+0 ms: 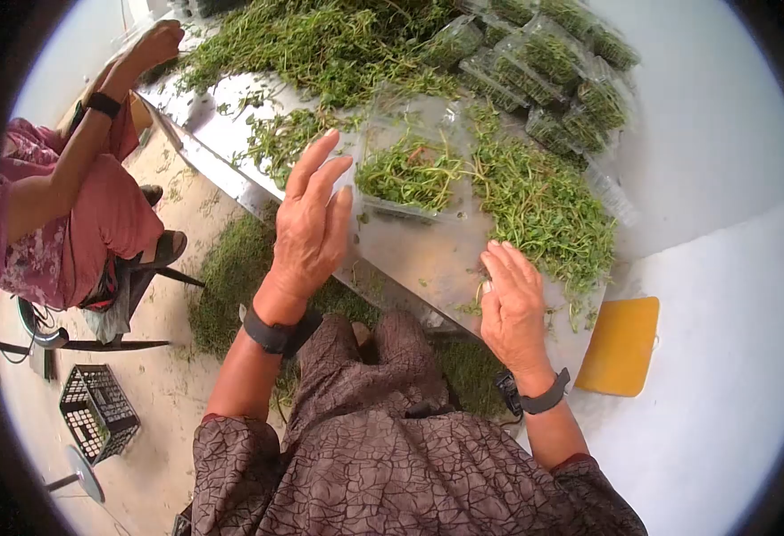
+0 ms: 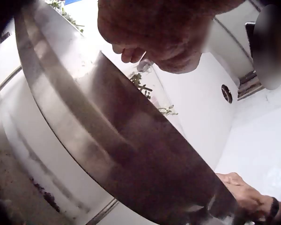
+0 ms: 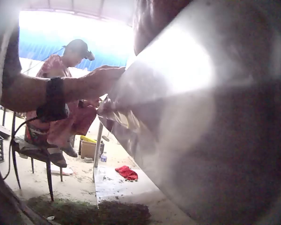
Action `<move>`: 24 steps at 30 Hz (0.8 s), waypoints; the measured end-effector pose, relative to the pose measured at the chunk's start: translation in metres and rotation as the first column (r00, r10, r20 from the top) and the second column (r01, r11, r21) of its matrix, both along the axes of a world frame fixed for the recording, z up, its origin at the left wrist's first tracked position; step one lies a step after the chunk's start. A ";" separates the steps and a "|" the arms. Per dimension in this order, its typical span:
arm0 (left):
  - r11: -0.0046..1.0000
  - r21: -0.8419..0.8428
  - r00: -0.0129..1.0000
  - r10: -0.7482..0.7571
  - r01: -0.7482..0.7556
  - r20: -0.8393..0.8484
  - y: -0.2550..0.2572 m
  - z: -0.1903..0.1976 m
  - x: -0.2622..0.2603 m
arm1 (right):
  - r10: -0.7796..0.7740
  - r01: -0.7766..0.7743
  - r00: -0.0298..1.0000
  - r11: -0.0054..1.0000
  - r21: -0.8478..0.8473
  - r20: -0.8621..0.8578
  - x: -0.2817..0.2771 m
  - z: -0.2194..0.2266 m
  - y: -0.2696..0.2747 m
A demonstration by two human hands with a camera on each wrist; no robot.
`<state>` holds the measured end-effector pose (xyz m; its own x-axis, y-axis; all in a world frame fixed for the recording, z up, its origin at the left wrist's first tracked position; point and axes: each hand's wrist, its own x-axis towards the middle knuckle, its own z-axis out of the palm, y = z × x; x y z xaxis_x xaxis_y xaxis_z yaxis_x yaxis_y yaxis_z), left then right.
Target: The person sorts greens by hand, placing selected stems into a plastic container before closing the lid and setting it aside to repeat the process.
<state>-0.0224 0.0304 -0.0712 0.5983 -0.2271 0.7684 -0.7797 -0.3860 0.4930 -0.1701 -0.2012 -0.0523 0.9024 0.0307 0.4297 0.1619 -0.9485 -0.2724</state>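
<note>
A clear plastic clamshell box [image 1: 450, 214] holding leafy green stems [image 1: 410, 174] sits on the metal table [image 1: 401, 259], with its see-through lid tilted up behind. Just left of the box, my left hand [image 1: 312, 223] is raised with its fingers extended and nothing in them. My right hand [image 1: 512, 308] is at the table's near edge, fingers together and nearly straight, its fingertips by the loose pile of greens [image 1: 544, 214]. In the left wrist view the table edge hides much of the tabletop, and the left hand [image 2: 154, 33] shows above it.
Filled clear boxes [image 1: 535, 67] are stacked at the back right, beside a large heap of greens [image 1: 321, 45]. Another person [image 1: 70, 196] sits at the left. A yellow board [image 1: 620, 347] stands right of the table. A black crate [image 1: 97, 411] and fallen greens [image 1: 240, 277] are on the floor.
</note>
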 end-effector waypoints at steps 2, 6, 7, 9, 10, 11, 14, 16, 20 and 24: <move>1.000 0.006 1.000 -0.006 0.006 -0.024 -0.012 0.001 0.005 | -0.002 0.002 1.000 1.000 -0.005 0.011 0.001 -0.002 -0.001; 1.000 0.026 0.995 -0.008 0.011 -0.102 -0.024 -0.004 0.013 | -0.005 0.004 1.000 1.000 0.007 0.024 0.001 -0.004 -0.001; 0.999 0.034 0.993 0.008 -0.004 -0.115 -0.025 -0.005 0.014 | -0.003 0.003 1.000 1.000 0.010 0.022 0.000 -0.004 -0.001; 0.999 0.039 0.992 0.002 0.003 -0.127 -0.024 -0.008 0.015 | 0.001 -0.001 1.000 1.000 0.006 0.012 0.000 -0.005 -0.003; 1.000 0.027 0.991 -0.011 0.015 -0.135 -0.024 -0.008 0.014 | 0.006 -0.006 1.000 1.000 -0.003 0.025 0.000 -0.006 -0.003; 1.000 0.015 0.990 -0.022 0.025 -0.138 -0.023 -0.008 0.015 | 0.013 -0.012 0.999 1.000 -0.010 0.041 0.001 -0.007 -0.004; 0.997 -0.054 0.989 -0.054 0.048 -0.136 -0.023 -0.015 0.021 | 0.021 -0.021 0.999 1.000 -0.009 0.046 0.003 -0.008 -0.005; 0.997 -0.064 0.990 -0.038 0.030 -0.135 -0.024 -0.013 0.020 | 0.023 -0.022 0.998 1.000 -0.011 0.063 0.003 -0.009 -0.005; 0.995 -0.100 0.987 -0.045 0.029 -0.155 -0.026 -0.016 0.023 | 0.023 -0.018 0.997 0.998 -0.060 0.074 0.004 -0.013 -0.008; 0.992 -0.126 0.995 -0.022 0.010 -0.099 -0.024 -0.023 0.031 | 0.018 -0.014 0.997 0.998 -0.055 0.073 0.005 -0.013 -0.007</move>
